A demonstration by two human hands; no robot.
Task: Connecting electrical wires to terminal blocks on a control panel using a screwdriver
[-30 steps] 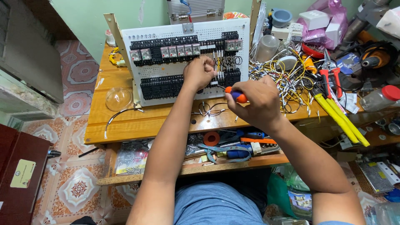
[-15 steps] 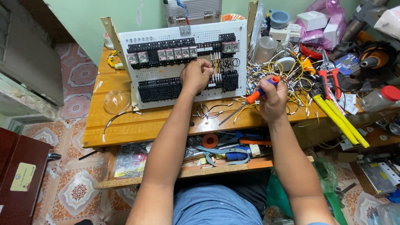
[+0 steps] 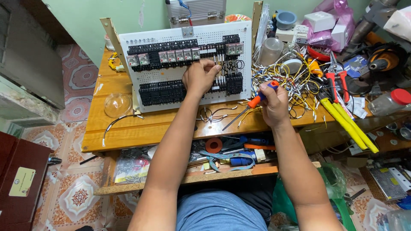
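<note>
Cramped workshop corner with a wooden surface (image 3: 128, 128) against a pale green wall (image 3: 85, 13).

The floor (image 3: 77, 196) has patterned tiles in orange, pink and white. A dark red cabinet (image 3: 19, 179) stands at lower left; above it, what may be a grey metal cabinet (image 3: 25, 55). Light is even and soft.

Bare wooden tabletop (image 3: 128, 128) left of the panel (image 3: 171, 85) — tangled wires (image 3: 295, 81) crowding the right.

Left hand (image 3: 199, 77) touches panel (image 3: 171, 47); right hand (image 3: 274, 102) grips screwdriver (image 3: 250, 107).
</note>
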